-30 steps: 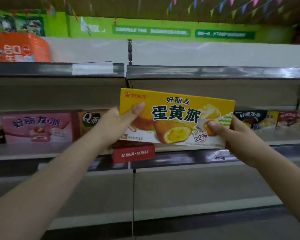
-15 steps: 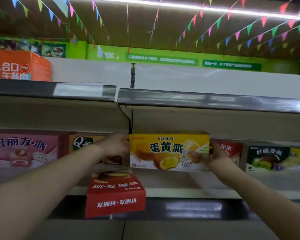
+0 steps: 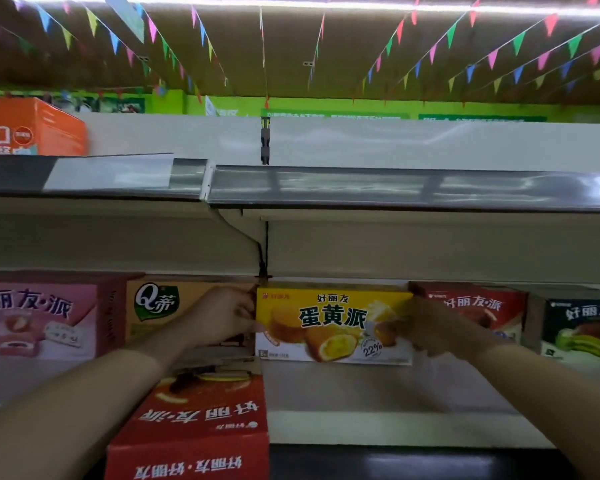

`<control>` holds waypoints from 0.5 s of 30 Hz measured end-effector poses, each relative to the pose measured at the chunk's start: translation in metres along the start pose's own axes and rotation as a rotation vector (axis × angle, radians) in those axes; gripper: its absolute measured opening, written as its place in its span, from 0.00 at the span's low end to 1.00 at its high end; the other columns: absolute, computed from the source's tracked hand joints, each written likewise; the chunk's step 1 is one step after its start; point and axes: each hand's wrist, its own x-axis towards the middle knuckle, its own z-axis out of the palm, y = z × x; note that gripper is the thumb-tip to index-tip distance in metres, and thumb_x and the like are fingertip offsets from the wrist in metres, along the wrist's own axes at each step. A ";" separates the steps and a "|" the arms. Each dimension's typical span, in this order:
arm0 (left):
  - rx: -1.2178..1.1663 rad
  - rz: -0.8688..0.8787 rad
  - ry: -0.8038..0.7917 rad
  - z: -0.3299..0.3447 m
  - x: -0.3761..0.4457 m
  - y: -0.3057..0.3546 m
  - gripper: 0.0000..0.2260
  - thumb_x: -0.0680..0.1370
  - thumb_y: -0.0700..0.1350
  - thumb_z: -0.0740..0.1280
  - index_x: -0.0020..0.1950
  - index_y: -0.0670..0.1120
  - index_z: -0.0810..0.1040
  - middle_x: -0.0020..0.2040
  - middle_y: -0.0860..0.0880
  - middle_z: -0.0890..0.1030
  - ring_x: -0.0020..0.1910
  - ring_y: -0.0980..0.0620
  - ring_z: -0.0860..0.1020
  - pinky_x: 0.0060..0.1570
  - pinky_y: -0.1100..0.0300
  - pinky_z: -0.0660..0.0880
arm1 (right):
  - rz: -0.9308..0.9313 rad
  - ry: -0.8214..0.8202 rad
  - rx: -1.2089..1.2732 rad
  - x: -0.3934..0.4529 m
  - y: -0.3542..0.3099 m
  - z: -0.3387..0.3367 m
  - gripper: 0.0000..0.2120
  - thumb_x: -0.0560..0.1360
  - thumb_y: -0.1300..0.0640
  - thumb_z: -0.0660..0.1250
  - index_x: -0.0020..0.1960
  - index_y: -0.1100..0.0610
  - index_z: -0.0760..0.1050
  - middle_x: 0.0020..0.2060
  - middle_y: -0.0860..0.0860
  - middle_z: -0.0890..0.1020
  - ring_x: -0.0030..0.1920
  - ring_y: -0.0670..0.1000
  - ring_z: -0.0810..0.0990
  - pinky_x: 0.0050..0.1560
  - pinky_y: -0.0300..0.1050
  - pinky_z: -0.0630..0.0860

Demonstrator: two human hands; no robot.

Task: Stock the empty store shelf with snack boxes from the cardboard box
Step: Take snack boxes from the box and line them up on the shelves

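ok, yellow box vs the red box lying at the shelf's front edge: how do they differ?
The yellow box stands upright, print right way up; the red box lies flat, print upside down. The left hand and right hand hold the yellow box's ends; nothing holds the red box. Both are snack boxes on the same shelf.

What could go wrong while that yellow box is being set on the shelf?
The red box lying flat juts over the shelf edge under the left arm, so a nudge might tip it off. The yellow box, held at each end by the left hand and right hand, could bump its neighbours.
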 end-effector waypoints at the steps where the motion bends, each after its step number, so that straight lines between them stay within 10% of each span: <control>1: -0.006 0.008 0.007 0.001 0.002 -0.002 0.08 0.70 0.47 0.77 0.44 0.46 0.84 0.40 0.52 0.85 0.38 0.60 0.82 0.43 0.63 0.77 | 0.044 0.035 -0.072 -0.002 -0.008 -0.003 0.11 0.70 0.59 0.70 0.31 0.53 0.72 0.21 0.45 0.74 0.24 0.46 0.70 0.24 0.35 0.66; 6: 0.031 0.026 -0.022 0.009 0.007 -0.007 0.07 0.72 0.48 0.75 0.40 0.44 0.83 0.36 0.51 0.85 0.33 0.59 0.83 0.37 0.64 0.79 | 0.203 0.082 -0.190 0.018 -0.007 -0.006 0.16 0.68 0.63 0.66 0.21 0.57 0.74 0.20 0.49 0.74 0.19 0.50 0.70 0.22 0.34 0.64; 15: 0.182 0.018 0.030 0.017 0.010 -0.015 0.12 0.74 0.45 0.73 0.32 0.55 0.77 0.31 0.58 0.79 0.34 0.60 0.79 0.36 0.64 0.73 | 0.134 0.177 -0.355 0.036 0.001 -0.003 0.05 0.75 0.57 0.68 0.43 0.57 0.75 0.35 0.55 0.80 0.27 0.49 0.77 0.28 0.40 0.73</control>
